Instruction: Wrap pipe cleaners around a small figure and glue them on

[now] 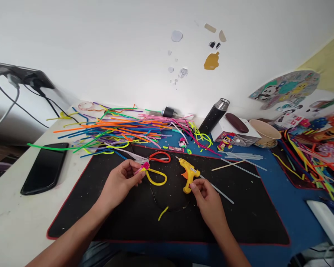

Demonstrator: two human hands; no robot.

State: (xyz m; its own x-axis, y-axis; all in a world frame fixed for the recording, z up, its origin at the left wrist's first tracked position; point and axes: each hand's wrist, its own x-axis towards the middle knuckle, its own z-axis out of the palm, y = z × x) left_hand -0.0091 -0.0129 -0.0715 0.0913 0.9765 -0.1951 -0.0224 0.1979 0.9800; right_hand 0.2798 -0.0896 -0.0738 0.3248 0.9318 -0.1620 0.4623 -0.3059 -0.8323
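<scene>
Between the thumb and fingers of my left hand (121,181) is a small pink and yellow fuzzy pipe-cleaner piece (145,167). Just behind it lie scissors (157,177) with one red and one yellow handle loop, their blades pointing up and left. My right hand (207,196) has its fingers curled, with thumb and fingertips at the grip of a yellow glue gun (188,172). The gun has an orange trigger, and a long clear glue stick (218,191) runs out of its back. A short yellow-green pipe-cleaner scrap (163,213) rests on the black mat (128,222).
Behind the mat spreads a heap of colourful pipe cleaners (114,128). A black phone (46,168) lies at left. A black flask (214,115), a white box (233,128), small figures (226,141) and loose glue sticks (242,155) are at right. A thin black cable crosses the mat.
</scene>
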